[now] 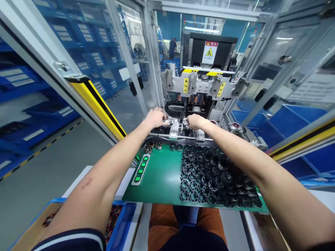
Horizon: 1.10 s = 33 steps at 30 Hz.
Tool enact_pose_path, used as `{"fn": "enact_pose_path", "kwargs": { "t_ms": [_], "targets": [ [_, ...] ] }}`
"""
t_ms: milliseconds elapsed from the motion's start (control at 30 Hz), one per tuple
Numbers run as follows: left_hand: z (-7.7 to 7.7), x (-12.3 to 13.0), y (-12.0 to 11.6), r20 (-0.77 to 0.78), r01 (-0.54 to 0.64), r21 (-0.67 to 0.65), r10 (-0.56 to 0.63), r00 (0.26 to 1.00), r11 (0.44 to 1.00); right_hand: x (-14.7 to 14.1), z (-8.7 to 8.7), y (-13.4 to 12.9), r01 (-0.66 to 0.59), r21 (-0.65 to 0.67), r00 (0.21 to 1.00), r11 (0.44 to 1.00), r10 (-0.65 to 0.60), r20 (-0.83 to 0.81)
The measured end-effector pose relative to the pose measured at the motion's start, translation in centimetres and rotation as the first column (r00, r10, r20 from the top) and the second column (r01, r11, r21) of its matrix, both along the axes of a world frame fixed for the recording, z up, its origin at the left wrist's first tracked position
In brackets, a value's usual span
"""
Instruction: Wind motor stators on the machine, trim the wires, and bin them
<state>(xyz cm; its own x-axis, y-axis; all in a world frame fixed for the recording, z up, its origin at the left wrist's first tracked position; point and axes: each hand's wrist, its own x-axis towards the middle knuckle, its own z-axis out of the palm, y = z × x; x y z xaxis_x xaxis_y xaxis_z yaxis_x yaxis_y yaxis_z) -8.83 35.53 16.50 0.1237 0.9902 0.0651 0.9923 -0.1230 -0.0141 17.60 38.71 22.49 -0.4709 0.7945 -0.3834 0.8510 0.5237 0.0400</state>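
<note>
Both my arms reach forward into the machine. My left hand [155, 118] is closed around a ring-shaped motor stator [166, 119] at the leftmost holder, thumb at the near side and fingers at the far side. With its fingers curled downward, my right hand [195, 121] grips another stator [185, 122] at the neighbouring holder; the hand covers part of it. Farther right, one more stator [235, 126] with reddish windings sits in a holder. Many black stator cores [195, 171] cover the right part of the green work board [164, 174], stacked in places.
Several copper-wound stators [148, 149] lie at the board's back left, beside a strip of green-lit buttons [140, 170]. Yellow-black light guards [98, 106] flank the opening. A blue bin [128, 216] holds wound parts at lower left. A person [172, 48] stands far behind.
</note>
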Motion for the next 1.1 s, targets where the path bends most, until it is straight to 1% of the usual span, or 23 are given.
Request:
{"fn": "enact_pose_path", "kwargs": {
  "t_ms": [100, 200, 267, 300, 367, 467, 533, 600, 633, 667, 700, 733, 767, 833, 900, 933, 967, 1000, 1033, 1100],
  "targets": [
    [-0.7, -0.4, 1.3, -0.017, 0.042, -0.067, -0.043, 0.999, 0.997, -0.7, -0.4, 1.0, 0.047, -0.120, 0.997, 0.992, -0.039, 0.067],
    [-1.0, -0.3, 1.8, -0.022, 0.058, -0.101, -0.061, 0.998, 0.993, -1.0, -0.6, 1.6, 0.097, -0.216, 0.992, 0.972, -0.077, 0.099],
    [-0.6, -0.3, 1.6, -0.014, 0.068, -0.091, -0.070, 0.997, 0.994, -1.0, -0.5, 1.8, 0.125, -0.246, 0.989, 0.961, -0.100, 0.109],
    [-0.2, -0.3, 1.4, -0.006, 0.074, -0.077, -0.075, 0.997, 0.994, -1.0, -0.3, 1.8, 0.137, -0.253, 0.987, 0.958, -0.112, 0.113],
    [1.2, -0.3, 0.7, 0.019, 0.085, -0.032, -0.085, 0.996, 0.996, -1.0, 0.2, 1.9, 0.154, -0.259, 0.985, 0.953, -0.129, 0.112],
    [4.0, -0.6, -1.0, 0.070, 0.103, 0.059, -0.107, 0.992, 0.993, -0.8, 1.0, 1.9, 0.167, -0.250, 0.984, 0.954, -0.147, 0.098],
    [5.5, -0.8, -2.9, 0.105, 0.123, 0.109, -0.135, 0.985, 0.986, -0.7, 1.3, 1.8, 0.169, -0.233, 0.985, 0.958, -0.154, 0.081],
    [6.1, -0.8, -5.7, 0.141, 0.162, 0.121, -0.178, 0.974, 0.979, -0.5, 1.5, 1.7, 0.163, -0.207, 0.986, 0.965, -0.154, 0.058],
    [6.0, -0.7, -7.4, 0.161, 0.188, 0.109, -0.204, 0.966, 0.976, -0.3, 1.7, 1.6, 0.155, -0.191, 0.988, 0.969, -0.149, 0.047],
    [5.5, -0.6, -9.3, 0.183, 0.220, 0.083, -0.232, 0.955, 0.972, -0.1, 1.9, 1.5, 0.144, -0.174, 0.990, 0.974, -0.141, 0.033],
    [4.7, -0.4, -11.2, 0.207, 0.255, 0.046, -0.259, 0.943, 0.966, 0.1, 2.2, 1.4, 0.129, -0.154, 0.992, 0.980, -0.128, 0.016],
    [3.6, -0.2, -13.1, 0.233, 0.290, 0.000, -0.282, 0.931, 0.957, 0.4, 2.7, 1.2, 0.107, -0.133, 0.994, 0.985, -0.109, -0.006],
    [2.2, 0.0, -14.9, 0.257, 0.321, -0.050, -0.298, 0.919, 0.946, 0.6, 3.3, 0.9, 0.080, -0.107, 0.996, 0.991, -0.084, -0.032],
    [-1.1, 0.3, -17.8, 0.296, 0.353, -0.145, -0.299, 0.907, 0.924, 1.0, 4.7, -0.1, 0.004, -0.052, 0.996, 0.999, -0.008, -0.085],
    [-4.5, 0.4, -19.7, 0.312, 0.336, -0.218, -0.260, 0.914, 0.916, 1.0, 5.7, -1.8, -0.107, -0.009, 0.987, 0.994, 0.105, -0.122],
    [-6.0, 0.5, -20.2, 0.310, 0.313, -0.246, -0.231, 0.922, 0.917, 0.7, 5.8, -3.1, -0.175, 0.003, 0.976, 0.985, 0.174, -0.132],
    [-7.3, 0.5, -20.5, 0.303, 0.285, -0.266, -0.201, 0.931, 0.921, 0.3, 5.6, -4.6, -0.249, 0.008, 0.960, 0.969, 0.247, -0.135],
    [-8.4, 0.5, -20.6, 0.292, 0.254, -0.277, -0.170, 0.941, 0.927, -0.3, 5.0, -6.3, -0.323, 0.005, 0.938, 0.946, 0.321, -0.129],
    [-9.3, 0.6, -20.6, 0.281, 0.222, -0.281, -0.141, 0.949, 0.934, -1.0, 4.0, -8.1, -0.394, -0.002, 0.913, 0.919, 0.391, -0.114],
    [-10.3, 0.9, -20.6, 0.264, 0.164, -0.269, -0.091, 0.960, 0.949, -2.5, 1.0, -11.7, -0.505, -0.046, 0.863, 0.862, 0.503, -0.047]
  ]
}}
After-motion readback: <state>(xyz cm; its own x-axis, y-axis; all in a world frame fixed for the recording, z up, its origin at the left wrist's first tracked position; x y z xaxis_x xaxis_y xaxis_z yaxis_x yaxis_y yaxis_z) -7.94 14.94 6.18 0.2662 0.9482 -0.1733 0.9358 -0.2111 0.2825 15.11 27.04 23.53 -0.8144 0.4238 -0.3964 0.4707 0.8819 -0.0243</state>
